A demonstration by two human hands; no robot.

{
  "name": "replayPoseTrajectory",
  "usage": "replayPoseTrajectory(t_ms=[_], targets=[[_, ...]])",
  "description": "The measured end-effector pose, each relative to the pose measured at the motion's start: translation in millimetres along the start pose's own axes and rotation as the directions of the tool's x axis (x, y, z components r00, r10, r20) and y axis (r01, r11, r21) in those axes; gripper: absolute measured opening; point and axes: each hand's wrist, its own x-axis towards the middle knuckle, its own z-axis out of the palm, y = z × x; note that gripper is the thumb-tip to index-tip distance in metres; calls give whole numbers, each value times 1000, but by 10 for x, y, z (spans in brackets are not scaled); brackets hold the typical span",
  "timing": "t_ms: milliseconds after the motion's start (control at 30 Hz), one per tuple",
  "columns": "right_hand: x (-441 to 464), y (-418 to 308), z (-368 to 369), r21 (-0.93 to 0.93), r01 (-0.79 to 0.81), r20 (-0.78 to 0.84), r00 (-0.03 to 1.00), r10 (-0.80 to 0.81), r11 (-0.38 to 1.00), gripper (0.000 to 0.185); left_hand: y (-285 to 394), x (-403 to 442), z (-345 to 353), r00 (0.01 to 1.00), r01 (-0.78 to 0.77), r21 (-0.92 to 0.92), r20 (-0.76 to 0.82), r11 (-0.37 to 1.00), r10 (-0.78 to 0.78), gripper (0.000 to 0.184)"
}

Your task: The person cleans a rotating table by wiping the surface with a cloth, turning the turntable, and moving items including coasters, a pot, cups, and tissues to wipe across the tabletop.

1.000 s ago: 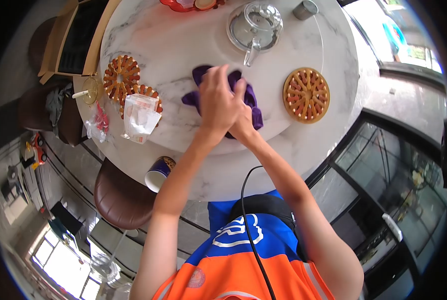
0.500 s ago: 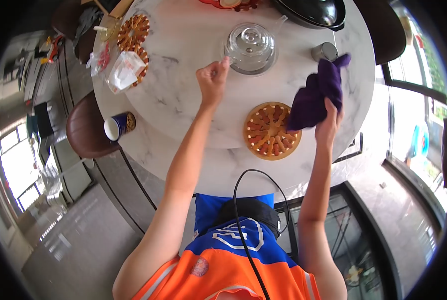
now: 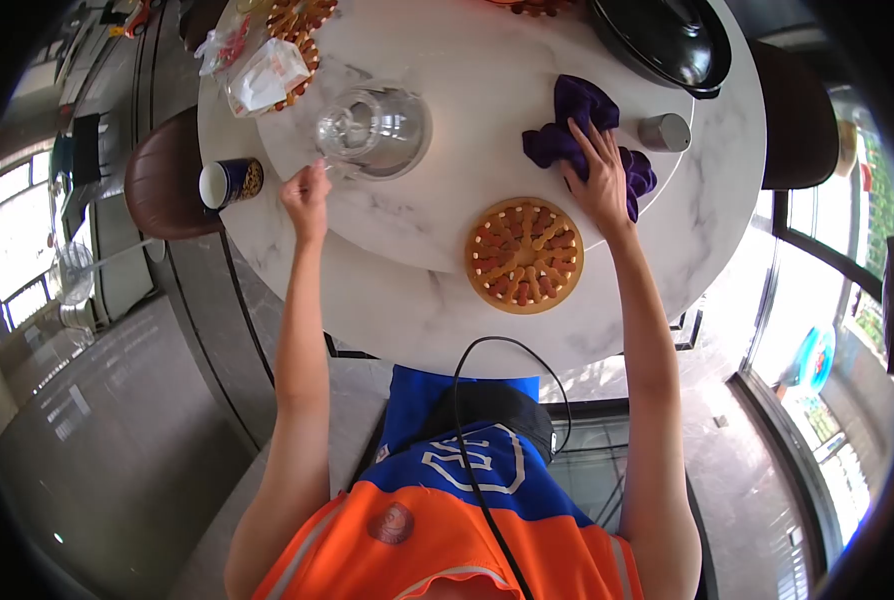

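Note:
My left hand [image 3: 307, 198] is closed at the handle end of a clear glass teapot [image 3: 404, 130], which is tilted. Whether the teapot touches the table cannot be seen. My right hand [image 3: 599, 180] is on a bunched dark purple cloth [image 3: 584, 100] on the marble tabletop, its fingers long over the folds and cloth showing on both sides. Close to the cloth on the right stands a grey metal cup [image 3: 665, 132]. Below it lies a round wooden trivet [image 3: 524, 257] with a ring of small figures.
A black lidded pot [image 3: 667, 45] sits at the back right of the round marble table [image 3: 397, 320]. Toward the left are a white paper bag [image 3: 269, 77], patterned trivets [image 3: 302, 15] and a dark blue paper cup [image 3: 232, 183]. A black cable [image 3: 462, 390] hangs before my chest.
The glass teapot has shifted left and tilted, along with my left hand. My right hand has brought the purple cloth left and down onto the tabletop. The view has shifted a little.

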Motion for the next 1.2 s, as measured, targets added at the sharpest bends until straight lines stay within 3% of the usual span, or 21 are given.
replayPoseTrajectory(t_ms=[33,100,133,167,200,267,300,333,367,433,500,567,600,767,867,1000,1100,1200], targets=[[60,42,37,-2,14,11,1000,-14,1000,62,-24,-30,-86,1000,24,-98,-16,995,-25,40],[328,5,102,335,42,-160,987,13,941,58,-69,-51,-348,997,72,-187,44,980,-65,30],[496,-31,116,368,38,-198,980,38,929,54,-73,-99,-322,997,73,-188,29,980,-69,30],[700,20,167,381,101,-219,976,-16,919,52,148,-145,-147,967,-153,64,-195,986,163,18],[875,-28,162,412,116,-216,976,-27,904,52,297,-198,8,843,-308,350,-331,884,425,10],[1162,-162,276,475,120,-167,985,-45,872,51,417,-495,136,734,-429,558,-243,710,634,16],[1281,-221,370,505,108,-122,991,-53,856,51,509,-613,330,713,-573,499,-87,649,696,22],[1382,-313,430,544,133,-52,991,-125,828,50,501,-699,622,804,-581,296,66,758,591,26],[1448,-195,738,342,179,17,980,-197,922,50,648,-715,869,831,-538,248,316,806,457,29],[1363,-443,741,-172,315,55,949,-311,933,50,546,-715,1466,877,-450,451,385,771,287,36],[1246,-400,773,-156,310,69,950,-303,938,50,224,-647,1724,883,-440,470,382,766,273,40],[1020,-432,676,-149,315,114,947,-300,937,50,80,-636,1775,857,-516,576,362,634,368,43],[829,-471,586,-152,324,149,941,-303,934,49,38,-630,1750,882,-467,546,346,696,320,46],[82,-497,324,-171,352,351,895,-277,920,55,132,-665,1736,869,-483,576,410,660,277,52],[719,-522,577,-250,383,305,903,-304,889,64,113,-646,1757,855,-516,601,405,610,325,50],[1684,-630,1056,-304,163,3,985,-170,939,59,136,-629,1798,861,-509,638,397,578,319,50],[1578,-663,1021,-255,209,-40,973,-226,944,54,76,-603,1817,866,-501,621,367,603,341,50],[757,-617,731,-152,240,66,970,-233,959,56,55,-556,1822,860,-510,606,352,610,370,49]])
